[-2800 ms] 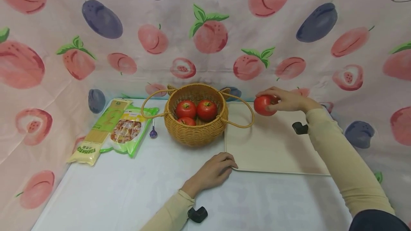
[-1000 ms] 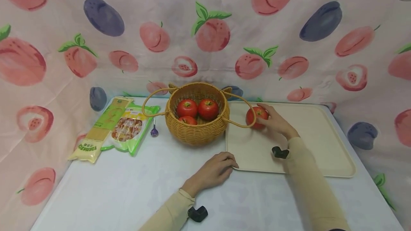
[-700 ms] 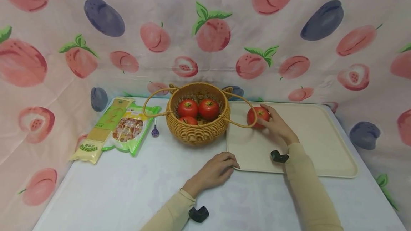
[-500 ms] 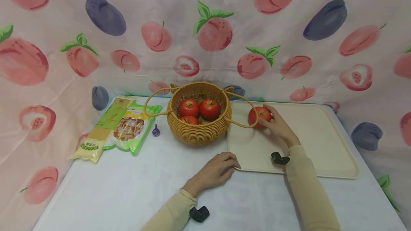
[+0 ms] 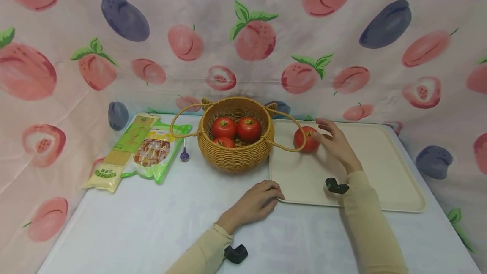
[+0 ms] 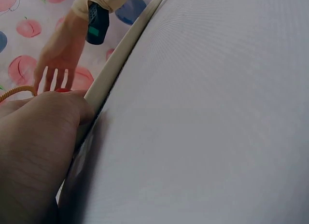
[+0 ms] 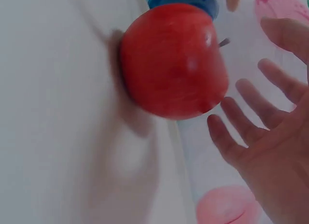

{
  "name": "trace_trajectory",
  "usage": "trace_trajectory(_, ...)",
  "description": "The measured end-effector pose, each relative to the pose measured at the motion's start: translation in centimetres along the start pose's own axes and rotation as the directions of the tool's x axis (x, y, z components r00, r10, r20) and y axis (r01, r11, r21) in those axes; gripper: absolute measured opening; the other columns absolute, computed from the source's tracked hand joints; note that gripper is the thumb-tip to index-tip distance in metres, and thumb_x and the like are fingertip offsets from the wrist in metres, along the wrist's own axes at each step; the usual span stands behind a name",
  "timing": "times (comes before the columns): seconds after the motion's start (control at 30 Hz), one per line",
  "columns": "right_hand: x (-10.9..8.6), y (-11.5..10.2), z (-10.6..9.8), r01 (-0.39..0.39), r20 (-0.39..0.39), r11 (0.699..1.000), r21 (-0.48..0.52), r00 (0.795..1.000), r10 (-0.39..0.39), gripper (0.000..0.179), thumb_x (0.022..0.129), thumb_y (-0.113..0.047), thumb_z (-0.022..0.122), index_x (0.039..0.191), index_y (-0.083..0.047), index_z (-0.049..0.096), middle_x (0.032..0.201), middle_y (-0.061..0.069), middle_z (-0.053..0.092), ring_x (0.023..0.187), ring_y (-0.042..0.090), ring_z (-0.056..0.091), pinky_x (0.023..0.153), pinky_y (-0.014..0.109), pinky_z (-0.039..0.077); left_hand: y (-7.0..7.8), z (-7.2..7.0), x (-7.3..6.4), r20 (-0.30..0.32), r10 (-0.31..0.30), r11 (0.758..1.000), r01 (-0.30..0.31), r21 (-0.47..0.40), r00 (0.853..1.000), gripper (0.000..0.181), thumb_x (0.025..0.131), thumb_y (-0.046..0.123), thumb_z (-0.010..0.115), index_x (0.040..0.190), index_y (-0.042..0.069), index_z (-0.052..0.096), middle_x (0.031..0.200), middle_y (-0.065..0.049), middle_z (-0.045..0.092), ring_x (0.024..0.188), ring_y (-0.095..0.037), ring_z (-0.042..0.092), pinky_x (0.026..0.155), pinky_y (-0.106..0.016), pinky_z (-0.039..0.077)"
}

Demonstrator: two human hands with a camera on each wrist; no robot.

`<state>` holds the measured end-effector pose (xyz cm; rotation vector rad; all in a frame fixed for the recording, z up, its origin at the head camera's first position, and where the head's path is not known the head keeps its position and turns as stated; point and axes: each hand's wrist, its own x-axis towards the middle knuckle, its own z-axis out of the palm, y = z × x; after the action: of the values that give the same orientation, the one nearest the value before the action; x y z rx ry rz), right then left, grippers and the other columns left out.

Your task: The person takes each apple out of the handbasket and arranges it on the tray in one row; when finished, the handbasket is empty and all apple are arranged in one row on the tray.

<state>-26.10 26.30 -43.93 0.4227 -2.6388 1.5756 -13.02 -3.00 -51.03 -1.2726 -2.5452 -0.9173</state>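
Observation:
A red apple (image 5: 306,139) stands on the beige tray (image 5: 365,168), behind the right loop handle of a wicker basket (image 5: 232,158). Just right of the apple is my right hand (image 5: 338,145), its fingers spread. In the right wrist view a small gap shows between the fingers and the apple (image 7: 174,62), whose stem points toward the hand. My left hand (image 5: 253,204) rests at the tray's near left corner, fingers loosely bent over the rim; its thumb side lies along the tray edge (image 6: 120,52) in the left wrist view. Inside the basket sit three red apples (image 5: 249,130).
Left of the basket lie a yellow-green pack of noodles (image 5: 121,153), a green-edged snack bag (image 5: 154,151) and a purple-wrapped lollipop (image 5: 184,154). A fruit-print cloth (image 5: 243,75) hangs behind the white table (image 5: 152,227).
My right hand brought the apple down and leftward onto the tray beside the basket. Since half a second ago its fingers have let go and drawn slightly right. The left hand stays put.

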Motion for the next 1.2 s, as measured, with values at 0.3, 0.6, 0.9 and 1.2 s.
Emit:
trace_trajectory(0.3,0.1,-4.8,0.1,0.067,0.068,0.997,0.026,0.995,-0.068,0.049,0.091,-0.007,0.06,0.136,0.0,0.043,0.137,0.018,0.046,0.131,0.034,0.04,0.106,0.055,0.035,0.0,0.1,0.0,-0.001,0.0,1.0,0.0,0.009,1.0,0.02,0.093,0.015,0.055,0.108,0.024,0.065,0.113,0.008,0.054,0.113,-0.006,0.05,0.099,-0.023,0.042)
trace_trajectory(0.6,0.7,-7.9,0.9,0.168,0.167,0.985,-0.023,0.972,-0.162,0.045,0.091,-0.005,0.059,0.134,0.001,0.046,0.135,0.019,0.05,0.125,0.039,0.045,0.104,0.055,0.037,0.1,0.0,-0.1,-0.003,0.001,1.0,-0.001,0.006,1.0,0.02,0.093,0.016,0.054,0.109,0.024,0.065,0.114,0.009,0.054,0.113,-0.006,0.05,0.098,-0.023,0.043)
trace_trajectory(0.9,1.9,-10.3,1.9,0.232,0.227,0.973,0.017,0.946,-0.23,0.043,0.09,-0.006,0.061,0.131,0.002,0.049,0.131,0.023,0.051,0.119,0.042,0.048,0.103,0.056,0.038,0.0,0.0,-0.1,0.002,-0.001,1.0,0.001,-0.004,1.0,0.02,0.094,0.016,0.054,0.109,0.024,0.064,0.114,0.009,0.054,0.113,-0.006,0.05,0.099,-0.023,0.042)
trace_trajectory(1.2,2.8,-11.8,3.6,0.247,0.313,0.969,-0.014,0.921,-0.23,0.043,0.092,-0.011,0.06,0.132,-0.003,0.049,0.135,0.017,0.049,0.126,0.033,0.046,0.105,0.054,0.037,0.2,0.0,-0.1,0.017,-0.01,1.0,0.01,0.012,1.0,0.02,0.094,0.016,0.054,0.109,0.025,0.064,0.114,0.009,0.054,0.114,-0.005,0.05,0.099,-0.023,0.042)
